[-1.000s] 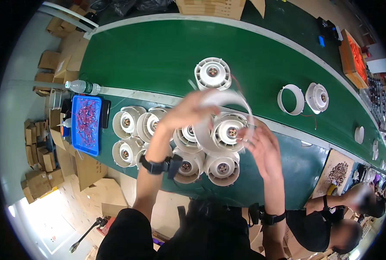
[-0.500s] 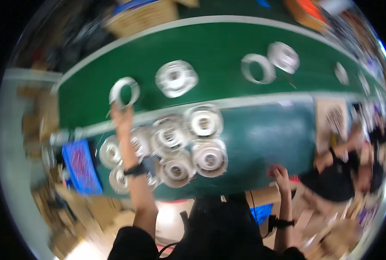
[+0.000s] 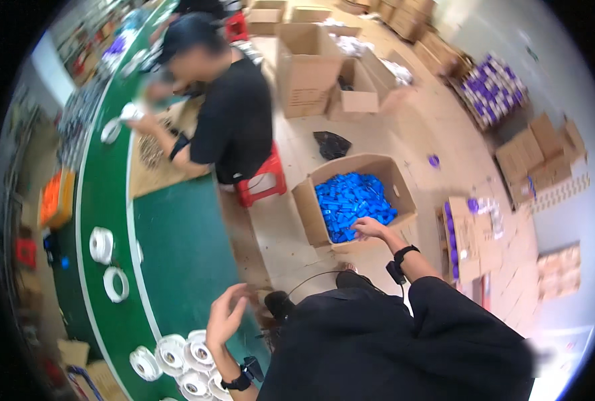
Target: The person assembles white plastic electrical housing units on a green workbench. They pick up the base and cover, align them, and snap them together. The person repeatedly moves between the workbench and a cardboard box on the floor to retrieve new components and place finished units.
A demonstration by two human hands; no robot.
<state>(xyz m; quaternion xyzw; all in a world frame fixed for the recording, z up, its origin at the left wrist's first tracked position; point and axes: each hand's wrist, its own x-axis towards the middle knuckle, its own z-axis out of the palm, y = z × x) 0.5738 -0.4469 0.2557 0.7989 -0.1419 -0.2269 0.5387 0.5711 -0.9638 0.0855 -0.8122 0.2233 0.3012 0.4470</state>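
My right hand [image 3: 369, 228] reaches over the near edge of a cardboard box [image 3: 404, 217], its fingers slightly bent and apart. Small blue blocks [image 3: 354, 200] fill this box in a loose heap, and the fingertips are right by them. I cannot make out anything held there. My left hand [image 3: 225, 315] hovers at the front edge of the green worktable [image 3: 184, 247], thumb and fingers apart, holding nothing. Just beside it, several white round housings [image 3: 171, 354] with open centres stand grouped at the lower left.
On the green conveyor belt [image 3: 97, 301] lie a white ring [image 3: 116, 285] and a white housing [image 3: 101, 245]. A co-worker [image 3: 234, 110] sits farther along on a red stool [image 3: 268, 184], handling a white part. Tall open cartons [image 3: 307, 73] and a black bag [image 3: 331, 145] stand beyond the blue blocks.
My view has swung right from the table to the floor beside it. My left hand has left the white ring on the belt. My right hand is now at the box of blue blocks.
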